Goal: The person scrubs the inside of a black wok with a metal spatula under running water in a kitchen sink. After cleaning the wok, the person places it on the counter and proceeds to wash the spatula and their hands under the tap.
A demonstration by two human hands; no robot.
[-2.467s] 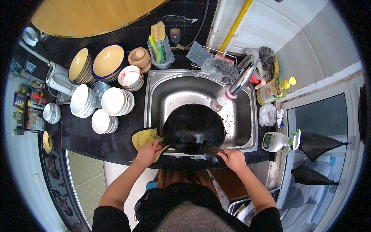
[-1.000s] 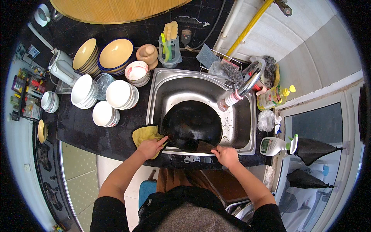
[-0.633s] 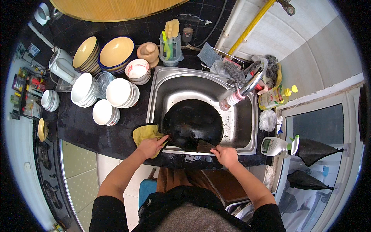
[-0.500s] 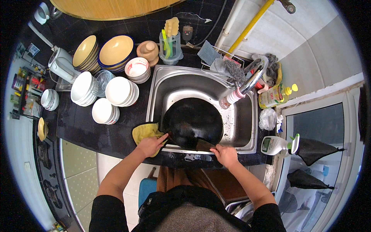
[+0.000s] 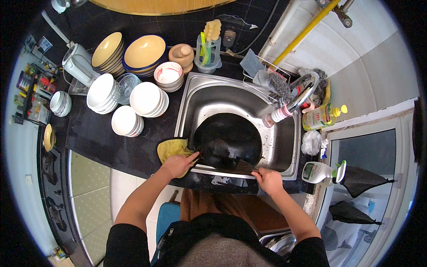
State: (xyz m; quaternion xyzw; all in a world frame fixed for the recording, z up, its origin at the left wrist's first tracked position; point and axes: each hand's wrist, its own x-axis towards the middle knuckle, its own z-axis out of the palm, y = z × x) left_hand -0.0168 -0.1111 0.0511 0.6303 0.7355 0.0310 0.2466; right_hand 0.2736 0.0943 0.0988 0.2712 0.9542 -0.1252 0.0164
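Observation:
A black wok (image 5: 227,139) lies tilted in the steel sink (image 5: 188,95), its near edge close to the front rim. At the wok's left edge my left hand (image 5: 178,165) is closed over a yellow cloth (image 5: 172,147), the index finger stretched out against the wok. Whatever lies beneath the cloth is hidden. My right hand (image 5: 268,180) grips a dark, flat-bladed scraper (image 5: 245,167) by its end. The blade rests against the wok's near right edge. The scraper's handle is mostly covered by my fingers.
Stacked white bowls (image 5: 147,99) and cream bowls (image 5: 144,53) stand left of the sink. A faucet (image 5: 307,91) arches over its right side. Further right are a yellow soap bottle (image 5: 318,118) and a white spray bottle (image 5: 318,172). Behind stands a utensil holder (image 5: 208,53).
The whole view has shifted, so the sink and counter sit a little further right. Both hands keep their holds at the wok's edge; the scraper's blade has moved slightly along it.

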